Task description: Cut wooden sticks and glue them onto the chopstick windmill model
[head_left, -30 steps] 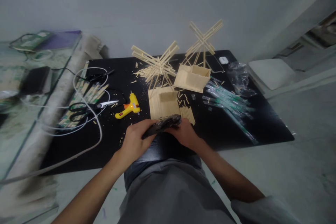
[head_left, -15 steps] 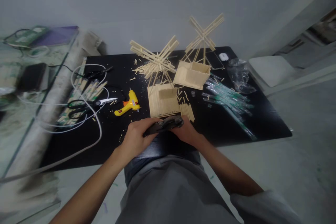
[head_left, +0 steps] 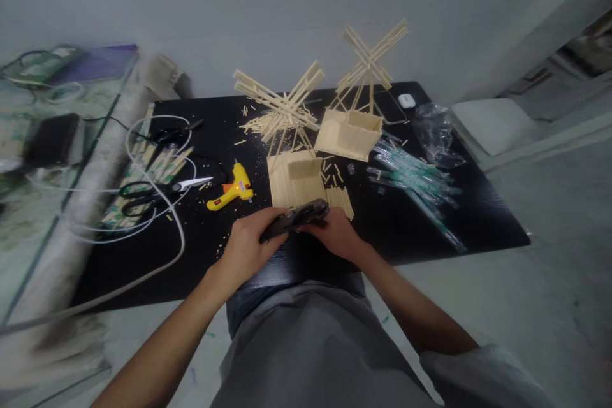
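My left hand [head_left: 248, 239] is closed around one end of a dark, elongated tool [head_left: 299, 217] whose exact kind I cannot make out. At the other end of it, my right hand [head_left: 337, 233] has its fingers pinched together; whatever lies between them is hidden. Just beyond both hands is a windmill-like model of thin wooden sticks [head_left: 291, 182], with crossed blades above a flat base. A bundle of short wooden sticks [head_left: 340, 203] lies beside that base, close to my right hand. To the left rests a yellow glue gun [head_left: 232, 190] with a small orange light.
A second stick model [head_left: 351, 134] stands behind on the right. Plastic-wrapped sticks [head_left: 415, 178] and a clear bag [head_left: 437, 134] lie at the right. On the left are scissors [head_left: 165, 190], a white cable [head_left: 179, 236] and more sticks. Cut stick pieces [head_left: 268, 124] are heaped at the back.
The dark tool has tilted, its right end rising slightly and shifting a little left. My right hand's fingers have moved a little left beneath it. The view has shifted slightly.
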